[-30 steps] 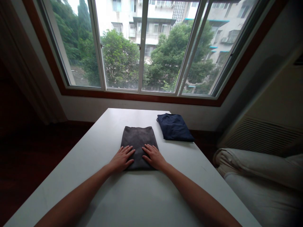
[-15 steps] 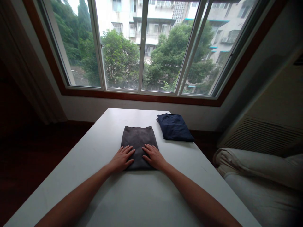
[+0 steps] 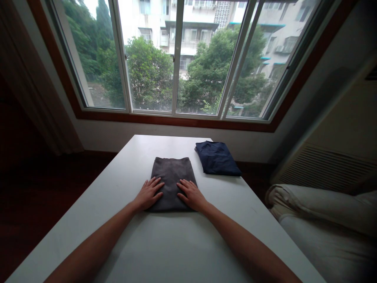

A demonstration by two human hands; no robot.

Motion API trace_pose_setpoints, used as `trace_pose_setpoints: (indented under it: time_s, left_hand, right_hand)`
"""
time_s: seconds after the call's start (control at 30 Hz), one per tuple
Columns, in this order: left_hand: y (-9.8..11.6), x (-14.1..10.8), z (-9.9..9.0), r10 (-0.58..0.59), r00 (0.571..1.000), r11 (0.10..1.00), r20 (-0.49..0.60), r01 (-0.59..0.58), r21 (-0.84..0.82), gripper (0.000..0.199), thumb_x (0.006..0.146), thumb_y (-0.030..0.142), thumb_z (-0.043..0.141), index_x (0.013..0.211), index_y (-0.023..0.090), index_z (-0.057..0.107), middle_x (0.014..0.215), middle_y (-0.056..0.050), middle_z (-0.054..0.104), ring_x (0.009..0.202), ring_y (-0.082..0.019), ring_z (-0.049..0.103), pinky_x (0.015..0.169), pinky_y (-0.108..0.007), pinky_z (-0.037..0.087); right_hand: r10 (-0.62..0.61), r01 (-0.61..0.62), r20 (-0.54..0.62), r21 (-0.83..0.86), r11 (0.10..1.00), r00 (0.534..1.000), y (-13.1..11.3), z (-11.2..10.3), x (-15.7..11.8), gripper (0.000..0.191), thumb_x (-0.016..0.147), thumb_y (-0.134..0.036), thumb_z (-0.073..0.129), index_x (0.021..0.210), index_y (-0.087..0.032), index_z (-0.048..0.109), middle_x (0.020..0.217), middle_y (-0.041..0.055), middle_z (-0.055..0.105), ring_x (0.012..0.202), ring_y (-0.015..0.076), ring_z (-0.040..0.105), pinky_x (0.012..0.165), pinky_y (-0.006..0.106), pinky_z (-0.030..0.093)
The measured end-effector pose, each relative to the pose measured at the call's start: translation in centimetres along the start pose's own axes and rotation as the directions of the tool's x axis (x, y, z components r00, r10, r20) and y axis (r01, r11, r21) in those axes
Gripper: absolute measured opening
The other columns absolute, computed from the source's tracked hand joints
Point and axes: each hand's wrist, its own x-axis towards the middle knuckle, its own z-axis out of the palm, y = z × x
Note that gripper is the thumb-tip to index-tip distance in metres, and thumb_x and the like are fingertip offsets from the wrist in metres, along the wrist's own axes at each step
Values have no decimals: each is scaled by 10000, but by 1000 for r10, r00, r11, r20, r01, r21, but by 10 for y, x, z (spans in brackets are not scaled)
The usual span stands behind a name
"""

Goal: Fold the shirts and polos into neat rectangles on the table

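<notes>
A dark grey folded cloth [image 3: 172, 177] lies flat on the white table [image 3: 118, 192], near its middle. My left hand [image 3: 148, 193] rests on the cloth's left edge, fingers spread and palm down. On the right edge of the same cloth lies my right hand [image 3: 191, 193], its fingers also apart. Neither hand grips anything. A folded navy cloth [image 3: 218, 158] is at the table's far right edge, beyond my right hand and apart from the grey one.
Past the table's far edge is a wall with a wide window [image 3: 175, 114] in a brown frame. A pale cushioned seat [image 3: 324, 220] stands to the right of the table. At the left hangs a curtain [image 3: 44, 98].
My left hand has slid slightly to the left, towards the grey cloth's outer edge. The near left corner of that cloth now reaches further left. My right hand has stayed in place.
</notes>
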Motion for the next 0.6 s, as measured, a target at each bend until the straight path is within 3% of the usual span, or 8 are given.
trace_pose_setpoints:
  time_s: [0.23, 0.37, 0.6]
  left_hand:
    - [-13, 2, 11, -107, 988, 994, -112, 108, -2, 580, 1055, 520, 472, 1579, 271, 480, 1717, -103, 283, 1574, -340, 273, 1267, -601, 226]
    - [-13, 2, 8, -147, 979, 989, -142, 151, 11, 577, 1059, 510, 462, 1561, 227, 501, 1695, -136, 329, 1560, -347, 304, 1260, -589, 255]
    - [23, -3, -10, 15, 960, 997, -281, 5, 71, 532, 1094, 490, 382, 1544, 237, 511, 1701, -103, 324, 1576, -303, 271, 1290, -553, 205]
  right_hand:
    - [-3, 3, -2, 2, 1000, 1000, 0, 0, 0, 567, 1047, -496, 532, 1557, -250, 511, 1632, 109, 442, 1522, 299, 387, 1266, 539, 281]
    - [-1, 1, 1, 7, 1000, 1000, 0, -2, 0, 573, 1046, -494, 536, 1563, -250, 503, 1632, 108, 442, 1525, 297, 381, 1267, 532, 279]
    - [2, -2, 7, 4, 1000, 1000, -1, -2, 1, 572, 1048, -493, 531, 1565, -251, 500, 1634, 115, 437, 1527, 298, 379, 1264, 537, 280]
